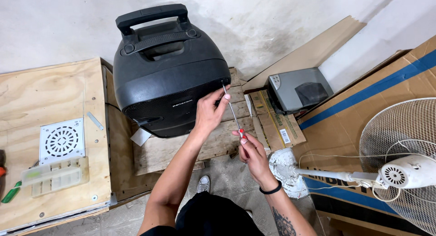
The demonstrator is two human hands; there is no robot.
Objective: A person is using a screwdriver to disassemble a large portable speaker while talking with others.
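A large black portable speaker with a carry handle stands on a worn wooden pallet. My left hand rests against the speaker's right front side, fingers next to the tip of a long thin screwdriver. My right hand grips the screwdriver's red handle. The blade's tip meets the speaker's right edge just above my left fingers.
A plywood box at left carries a white vent grille, a translucent plastic case and a small metal strip. A grey device sits on cardboard boxes at right. A white pedestal fan lies lower right.
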